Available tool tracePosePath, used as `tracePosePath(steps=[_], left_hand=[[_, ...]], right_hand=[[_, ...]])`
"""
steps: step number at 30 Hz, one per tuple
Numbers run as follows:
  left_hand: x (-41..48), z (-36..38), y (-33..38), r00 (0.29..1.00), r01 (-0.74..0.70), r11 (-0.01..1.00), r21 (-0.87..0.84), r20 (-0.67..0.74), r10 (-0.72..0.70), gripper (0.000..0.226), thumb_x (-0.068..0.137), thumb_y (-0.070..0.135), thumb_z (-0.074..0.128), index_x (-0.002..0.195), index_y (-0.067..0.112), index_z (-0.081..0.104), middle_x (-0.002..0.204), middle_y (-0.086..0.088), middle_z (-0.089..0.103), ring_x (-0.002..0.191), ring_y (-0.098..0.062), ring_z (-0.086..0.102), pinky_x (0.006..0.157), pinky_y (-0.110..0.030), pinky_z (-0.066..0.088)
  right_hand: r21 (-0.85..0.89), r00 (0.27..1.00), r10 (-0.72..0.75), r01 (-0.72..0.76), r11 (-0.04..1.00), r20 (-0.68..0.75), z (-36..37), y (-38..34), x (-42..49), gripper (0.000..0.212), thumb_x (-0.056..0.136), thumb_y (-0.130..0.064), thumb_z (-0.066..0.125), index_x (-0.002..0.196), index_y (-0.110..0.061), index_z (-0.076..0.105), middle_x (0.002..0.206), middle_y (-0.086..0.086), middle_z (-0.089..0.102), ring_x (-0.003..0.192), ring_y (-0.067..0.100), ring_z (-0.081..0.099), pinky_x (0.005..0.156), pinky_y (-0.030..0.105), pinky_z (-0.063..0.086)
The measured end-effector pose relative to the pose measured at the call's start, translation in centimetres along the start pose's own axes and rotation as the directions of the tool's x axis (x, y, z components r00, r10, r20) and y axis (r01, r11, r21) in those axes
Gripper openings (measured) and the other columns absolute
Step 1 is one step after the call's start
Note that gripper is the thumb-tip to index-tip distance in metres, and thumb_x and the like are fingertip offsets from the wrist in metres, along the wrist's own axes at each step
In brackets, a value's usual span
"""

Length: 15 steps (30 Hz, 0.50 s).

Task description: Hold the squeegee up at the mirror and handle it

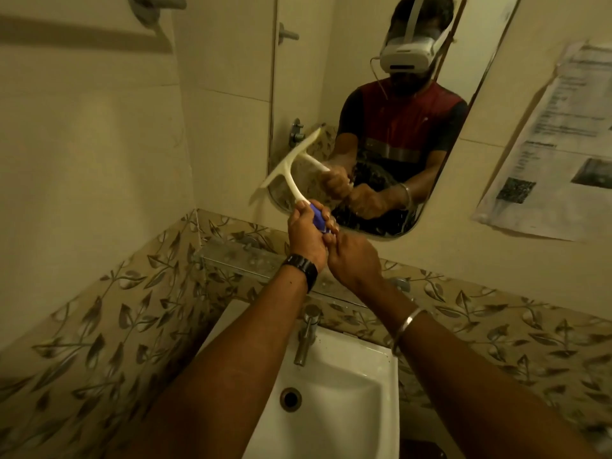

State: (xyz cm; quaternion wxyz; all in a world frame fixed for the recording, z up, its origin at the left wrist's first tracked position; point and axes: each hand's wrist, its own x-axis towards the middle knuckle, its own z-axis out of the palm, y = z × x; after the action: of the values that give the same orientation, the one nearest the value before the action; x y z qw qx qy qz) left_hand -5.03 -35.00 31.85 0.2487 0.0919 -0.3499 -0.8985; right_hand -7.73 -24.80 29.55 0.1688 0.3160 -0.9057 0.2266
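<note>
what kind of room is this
Most likely a small bathroom: a white sink with a metal tap sits below a wall mirror, and the walls are tiled.

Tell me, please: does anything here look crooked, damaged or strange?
Yes. The printed paper on the wall right of the mirror hangs tilted and looks creased. The mirror's lower part carries streaks and droplets.

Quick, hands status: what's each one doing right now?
Left hand: grips the squeegee by its blue handle end.
Right hand: fingers curled at the handle's bottom, touching it; a firm grip cannot be told.
</note>
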Motion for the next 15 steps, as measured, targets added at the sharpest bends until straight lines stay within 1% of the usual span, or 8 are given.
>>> tracePosePath(steps=[2, 3, 4, 7, 9, 11, 13, 15], left_hand=[[1.1, 0.5, 1.2, 1.0, -0.023, 0.999, -0.033, 0.001, 0.023, 0.037, 0.109, 0.044, 0.037, 0.089, 0.018, 0.054, 0.069, -0.003, 0.051, 0.055, -0.016, 0.045, 0.045, -0.023, 0.023], [1.6, 0.5, 1.4, 1.0, -0.025, 0.999, -0.041, -0.001, 0.025, 0.037, 0.109, 0.044, 0.038, 0.089, 0.018, 0.054, 0.069, -0.003, 0.051, 0.055, -0.016, 0.045, 0.046, -0.023, 0.023], [1.9, 0.5, 1.2, 1.0, -0.02, 0.999, -0.039, -0.004, 0.02, 0.036, 0.109, 0.044, 0.038, 0.089, 0.018, 0.054, 0.069, -0.003, 0.051, 0.055, -0.016, 0.046, 0.046, -0.023, 0.024], [1.9, 0.6, -0.9, 1.0, 0.011, 1.0, -0.022, -0.026, -0.011, 0.034, 0.108, 0.04, 0.038, 0.088, 0.018, 0.054, 0.067, -0.003, 0.052, 0.055, -0.017, 0.046, 0.046, -0.023, 0.025], [1.3, 0.7, -3.1, 0.998, 0.038, 0.999, -0.009, -0.053, -0.038, 0.034, 0.109, 0.038, 0.036, 0.088, 0.017, 0.054, 0.066, -0.003, 0.053, 0.054, -0.017, 0.047, 0.046, -0.023, 0.025], [0.5, 0.8, -5.4, 0.995, 0.08, 0.997, -0.017, -0.066, -0.08, 0.034, 0.11, 0.035, 0.035, 0.088, 0.017, 0.054, 0.065, -0.003, 0.054, 0.054, -0.017, 0.046, 0.046, -0.023, 0.025], [-0.2, 0.8, -7.1, 0.991, 0.117, 0.993, -0.02, -0.063, -0.119, 0.034, 0.11, 0.034, 0.036, 0.088, 0.017, 0.054, 0.066, -0.003, 0.053, 0.055, -0.017, 0.046, 0.045, -0.022, 0.027], [-0.9, 0.7, -7.6, 0.99, 0.134, 0.991, -0.018, -0.049, -0.134, 0.033, 0.109, 0.034, 0.036, 0.088, 0.017, 0.054, 0.068, -0.004, 0.052, 0.055, -0.017, 0.047, 0.044, -0.022, 0.028]], right_hand=[[-0.007, 1.0, 0.006, -0.006, 1.0, 0.007, -0.5, -0.7, 1.7, 0.055, 0.106, -0.056, 0.028, 0.078, -0.018, 0.055, 0.07, 0.004, 0.062, 0.06, 0.023, 0.058, 0.052, 0.036, 0.048], [-0.011, 1.0, 0.017, -0.016, 1.0, 0.017, -0.5, -0.7, 2.3, 0.056, 0.106, -0.057, 0.029, 0.077, -0.017, 0.057, 0.071, 0.005, 0.063, 0.061, 0.024, 0.059, 0.054, 0.038, 0.051], [-0.01, 1.0, 0.021, -0.02, 1.0, 0.024, -0.4, -0.5, 2.5, 0.056, 0.105, -0.057, 0.03, 0.076, -0.017, 0.057, 0.069, 0.005, 0.062, 0.06, 0.023, 0.059, 0.055, 0.038, 0.052], [0.007, 0.999, 0.017, -0.017, 1.0, 0.042, -0.3, 1.1, 1.6, 0.055, 0.105, -0.057, 0.033, 0.078, -0.017, 0.059, 0.068, 0.001, 0.06, 0.057, 0.02, 0.056, 0.052, 0.033, 0.045], [-0.02, 0.998, 0.032, -0.031, 0.999, 0.061, 0.0, 2.9, 0.3, 0.049, 0.105, -0.054, 0.035, 0.086, -0.017, 0.062, 0.073, 0.003, 0.063, 0.061, 0.021, 0.058, 0.054, 0.034, 0.048], [-0.061, 0.991, 0.085, -0.079, 0.995, 0.099, 0.1, 4.6, -1.1, 0.043, 0.104, -0.05, 0.038, 0.087, -0.018, 0.061, 0.076, 0.005, 0.065, 0.062, 0.023, 0.06, 0.056, 0.035, 0.051], [-0.108, 0.982, 0.135, -0.122, 0.987, 0.129, 0.0, 5.7, -2.2, 0.039, 0.105, -0.047, 0.04, 0.082, -0.02, 0.056, 0.074, 0.004, 0.063, 0.061, 0.021, 0.057, 0.053, 0.031, 0.045], [-0.128, 0.98, 0.15, -0.134, 0.983, 0.13, -0.1, 6.2, -2.9, 0.037, 0.106, -0.045, 0.041, 0.081, -0.02, 0.054, 0.073, 0.002, 0.059, 0.062, 0.02, 0.054, 0.054, 0.029, 0.039]])
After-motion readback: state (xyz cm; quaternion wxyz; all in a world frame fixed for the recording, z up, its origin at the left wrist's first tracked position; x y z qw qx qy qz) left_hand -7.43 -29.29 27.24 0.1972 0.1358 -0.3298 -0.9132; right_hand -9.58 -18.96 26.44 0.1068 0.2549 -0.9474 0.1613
